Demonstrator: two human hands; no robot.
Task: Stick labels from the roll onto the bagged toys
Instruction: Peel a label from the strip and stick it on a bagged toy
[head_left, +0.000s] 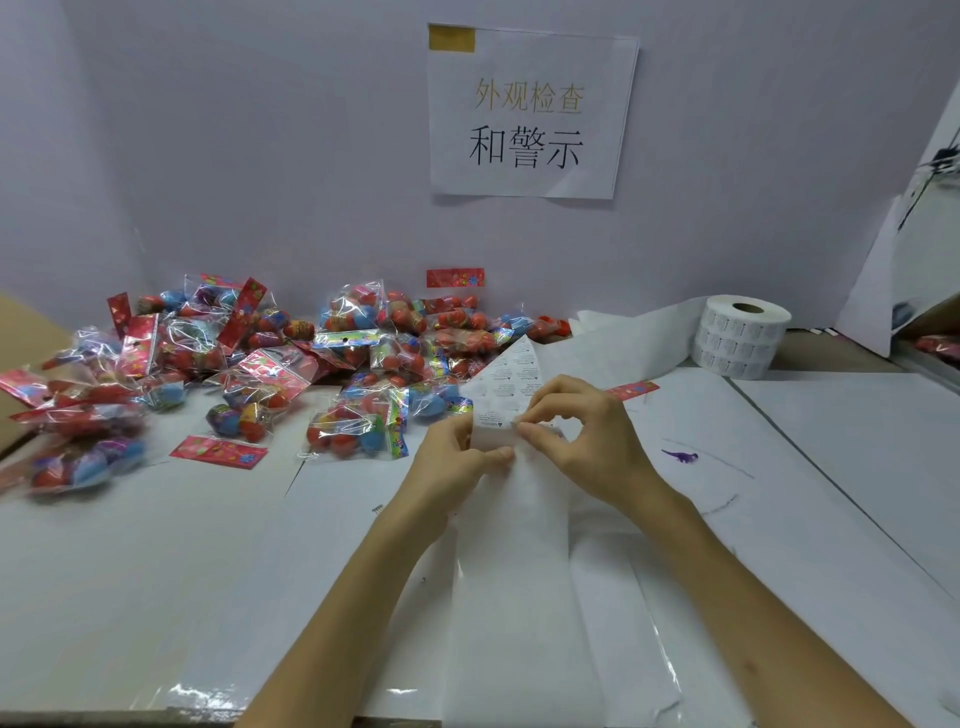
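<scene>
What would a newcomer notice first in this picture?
The bright pile of bagged toys sits back left on the table. At centre, the left hand and right hand pinch a label strip. A paper sign hangs on the wall; the roll stands back right.

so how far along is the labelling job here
Done: bare backing paper trails toward the camera, so some labels seem used; which bags carry one I cannot tell. In hand: the left hand holds the label strip while the right hand pinches a label on it. Left: the pile of bagged toys, and the roll looks thick.
</scene>
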